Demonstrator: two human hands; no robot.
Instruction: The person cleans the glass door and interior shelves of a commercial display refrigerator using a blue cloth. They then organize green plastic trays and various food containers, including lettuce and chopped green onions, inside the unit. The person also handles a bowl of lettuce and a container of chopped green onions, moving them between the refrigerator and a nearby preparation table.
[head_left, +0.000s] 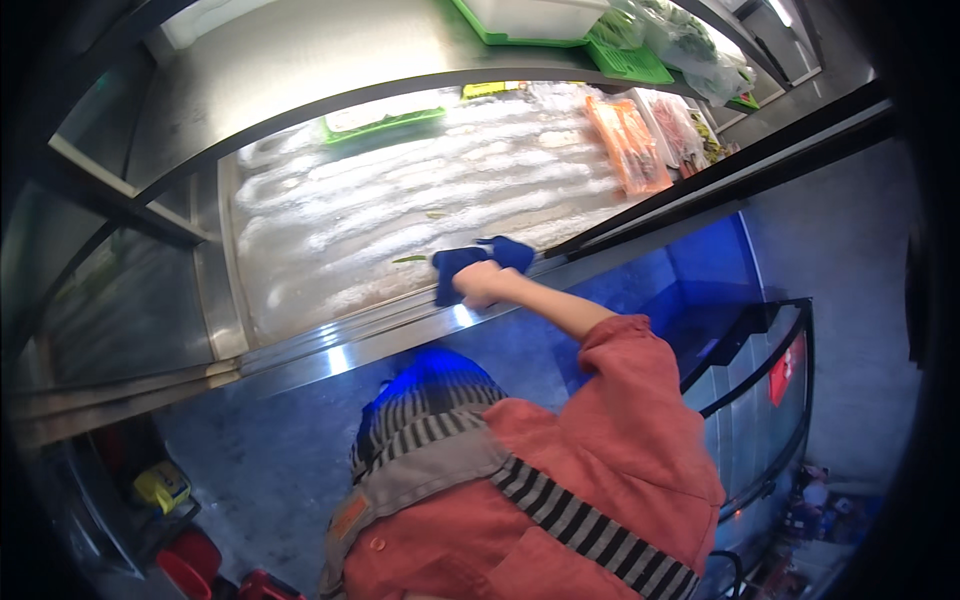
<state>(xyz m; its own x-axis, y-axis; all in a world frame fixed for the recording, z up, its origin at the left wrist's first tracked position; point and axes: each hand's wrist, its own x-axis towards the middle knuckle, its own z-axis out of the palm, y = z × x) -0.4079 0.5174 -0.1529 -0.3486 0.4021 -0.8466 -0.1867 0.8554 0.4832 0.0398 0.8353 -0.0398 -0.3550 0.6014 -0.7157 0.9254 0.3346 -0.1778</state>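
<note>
My right hand (484, 285) grips a dark blue cloth (459, 264) at the front rail of a refrigerated display cabinet. The cloth bunches out on both sides of my fist and lies over the metal door track (375, 318). Just behind it is the cabinet floor, with frosted ridges (420, 191) running across it. A small green leaf scrap (409, 259) lies left of the cloth, and another leaf bit (436, 215) is farther back. My left hand is out of view.
Orange packets (628, 146) and a white tray of bagged food (671, 124) sit at the cabinet's right. A green-rimmed tray (386, 126) stands at the back. Overhead is a metal shelf (300, 67). A black-framed sliding door (742, 169) covers the right side; a glass-fronted chest (757, 405) stands lower right.
</note>
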